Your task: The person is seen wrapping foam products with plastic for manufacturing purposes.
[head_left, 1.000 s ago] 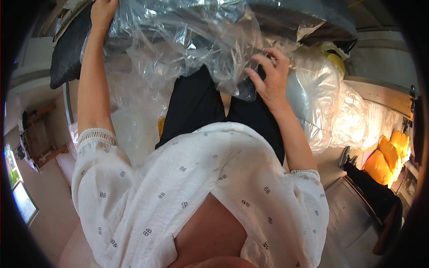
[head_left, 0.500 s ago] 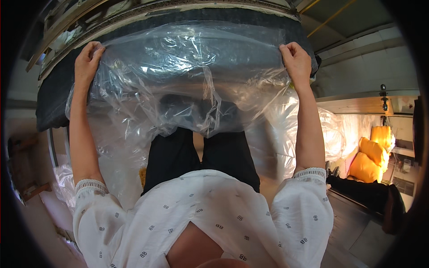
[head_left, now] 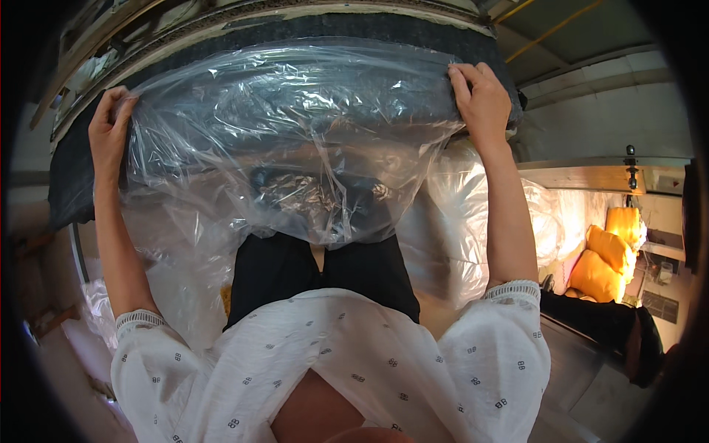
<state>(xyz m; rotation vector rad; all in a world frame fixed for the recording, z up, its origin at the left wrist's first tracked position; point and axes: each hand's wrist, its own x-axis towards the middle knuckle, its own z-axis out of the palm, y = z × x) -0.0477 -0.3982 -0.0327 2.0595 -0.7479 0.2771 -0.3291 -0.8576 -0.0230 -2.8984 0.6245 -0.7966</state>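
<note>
A wide sheet of clear plastic film [head_left: 295, 96] is stretched between my hands over a dark, cloth-covered work surface [head_left: 384, 29]. At its upper left corner, my left hand [head_left: 111, 122] pinches the edge between thumb and fingers. My right hand [head_left: 481, 100] grips the upper right corner the same way. The film's top edge runs nearly straight from hand to hand. Its lower part hangs creased past the front of the surface, over my black trousers [head_left: 277, 273]. Whether the film is one layer or a bag I cannot tell.
More crumpled clear plastic [head_left: 473, 221] lies in heaps to the right and on the left below the surface. A wooden plank [head_left: 583, 178] with a metal fitting stands at right, near several yellow bundles [head_left: 602, 273]. Another person's dark-clad leg [head_left: 591, 317] reaches in at lower right.
My left hand has moved left and slightly down, and my right hand slightly left and up. The film between them is pulled wider and its creases have shifted.
</note>
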